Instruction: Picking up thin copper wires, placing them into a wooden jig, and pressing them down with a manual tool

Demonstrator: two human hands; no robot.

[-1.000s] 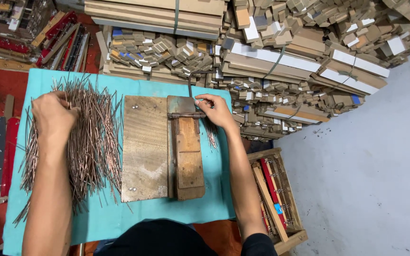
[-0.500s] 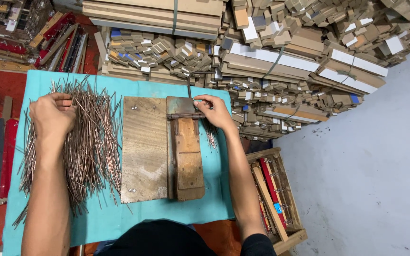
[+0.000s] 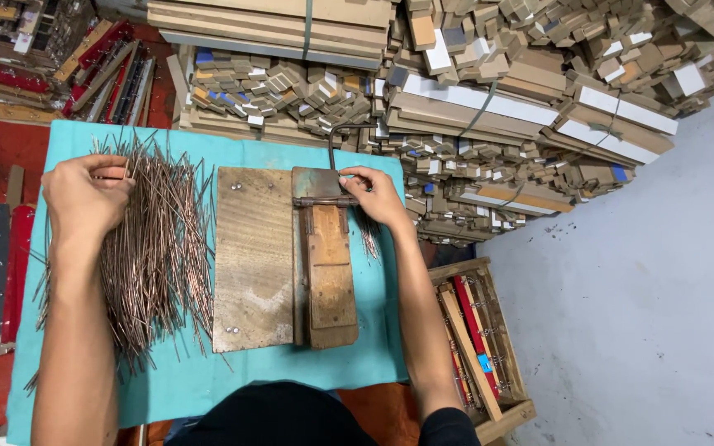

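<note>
worktop (image 3: 208, 388): flat, covered in turquoise cloth | wooden jig (image 3: 283, 256): worn plank plus hinged block, worktop centre | metal rods (image 3: 159, 256): thin coppery heap, left half | left hand (image 3: 84, 194): palm down, grip curled around rod tops near far-left corner | right hand (image 3: 373, 194): arm extended, grip pinching rusty hinge plate (image 3: 320, 186) at jig's far end
</note>
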